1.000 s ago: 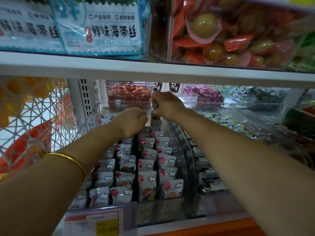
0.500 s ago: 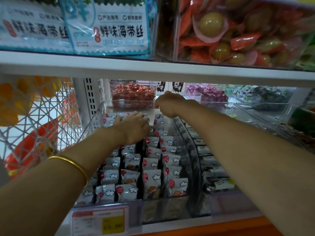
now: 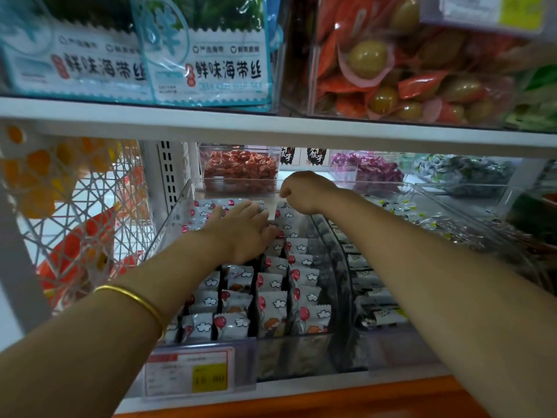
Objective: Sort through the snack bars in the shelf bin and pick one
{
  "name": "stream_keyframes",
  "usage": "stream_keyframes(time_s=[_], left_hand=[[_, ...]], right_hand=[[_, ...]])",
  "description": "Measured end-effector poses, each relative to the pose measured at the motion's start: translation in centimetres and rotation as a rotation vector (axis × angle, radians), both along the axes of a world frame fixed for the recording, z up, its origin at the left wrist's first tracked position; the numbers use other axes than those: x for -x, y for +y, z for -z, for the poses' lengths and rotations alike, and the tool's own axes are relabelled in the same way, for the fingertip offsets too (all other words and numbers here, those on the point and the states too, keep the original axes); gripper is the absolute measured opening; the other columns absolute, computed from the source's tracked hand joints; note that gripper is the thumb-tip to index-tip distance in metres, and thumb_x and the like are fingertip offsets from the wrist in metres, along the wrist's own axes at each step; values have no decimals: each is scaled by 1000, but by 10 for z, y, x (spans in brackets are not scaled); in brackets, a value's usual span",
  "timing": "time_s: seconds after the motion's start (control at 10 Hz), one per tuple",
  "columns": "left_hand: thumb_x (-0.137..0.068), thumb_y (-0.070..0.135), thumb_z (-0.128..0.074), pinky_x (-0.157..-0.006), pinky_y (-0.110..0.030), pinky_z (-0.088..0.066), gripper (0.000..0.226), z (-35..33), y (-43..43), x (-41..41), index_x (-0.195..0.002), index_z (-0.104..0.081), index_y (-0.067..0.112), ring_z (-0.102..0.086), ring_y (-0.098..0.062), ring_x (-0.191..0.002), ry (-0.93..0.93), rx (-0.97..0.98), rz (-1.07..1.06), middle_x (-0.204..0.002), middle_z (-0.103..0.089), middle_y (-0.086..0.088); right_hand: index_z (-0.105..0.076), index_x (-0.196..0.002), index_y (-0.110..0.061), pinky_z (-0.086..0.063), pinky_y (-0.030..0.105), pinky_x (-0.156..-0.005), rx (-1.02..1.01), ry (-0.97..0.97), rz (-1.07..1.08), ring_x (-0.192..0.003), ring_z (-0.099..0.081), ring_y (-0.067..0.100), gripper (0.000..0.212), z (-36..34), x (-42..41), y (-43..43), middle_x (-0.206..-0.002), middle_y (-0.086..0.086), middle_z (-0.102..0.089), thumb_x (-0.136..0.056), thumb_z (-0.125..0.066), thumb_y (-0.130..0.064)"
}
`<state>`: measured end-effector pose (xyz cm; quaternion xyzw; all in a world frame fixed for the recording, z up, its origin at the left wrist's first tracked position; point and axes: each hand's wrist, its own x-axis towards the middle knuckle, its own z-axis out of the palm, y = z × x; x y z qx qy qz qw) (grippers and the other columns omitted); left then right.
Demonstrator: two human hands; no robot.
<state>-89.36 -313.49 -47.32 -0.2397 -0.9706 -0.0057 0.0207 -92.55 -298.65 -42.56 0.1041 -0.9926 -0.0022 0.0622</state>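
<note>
A clear plastic shelf bin holds several rows of snack bars in white wrappers printed with red balloons and clouds. My left hand lies flat with straight fingers on the bars at the back of the bin, wrist wearing a gold bangle. My right hand is curled into a fist just above the bin's back right corner, over a white divider plate. I see nothing inside the fist; its fingertips are hidden.
A price tag hangs on the shelf front. A neighbouring clear bin of black-and-white packets sits to the right. Red candies and purple candies stand behind. The upper shelf edge is low overhead, with a wire basket at left.
My left hand has uncurled from a fist and now lies flat on the rear bars. The right fist has stayed at the back of the bin.
</note>
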Motion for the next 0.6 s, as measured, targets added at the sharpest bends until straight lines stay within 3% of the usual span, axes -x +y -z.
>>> stream_keyframes(time_s=[0.2,0.3,0.5,0.6], left_hand=[[-98,47,-11,-114,-54,3,55,-2,-13,-38,-148,-14,25,4,-18,-145,-23,-58,-32,-158,-4,-2],[-97,48,-10,-113,-50,8,56,4,-17,-63,-149,-4,29,10,-15,-144,-29,-68,-42,-158,5,2],[-98,46,-6,-114,-54,3,55,16,-13,-84,-149,-3,27,7,-19,-145,-56,33,-74,-159,5,-2],[-99,44,-10,-114,-54,2,53,4,-10,-96,-149,-10,26,3,-18,-145,-18,-107,-91,-159,-2,-1]], right_hand=[[-62,-119,-9,-43,31,-96,329,101,-23,-113,-56,24,31,2,-63,8,-127,10,-60,-94,-44,-7],[-62,-121,-11,-38,21,-83,479,120,-43,-105,-58,20,29,14,-105,11,-127,7,-61,-95,-48,-12],[-58,-127,-11,-41,33,-97,456,153,-39,-114,-53,24,34,35,-147,6,-125,11,-58,-94,-51,-18],[-58,-126,-12,-38,23,-91,528,247,-39,-114,-52,20,33,32,-166,5,-122,9,-60,-94,-53,-17]])
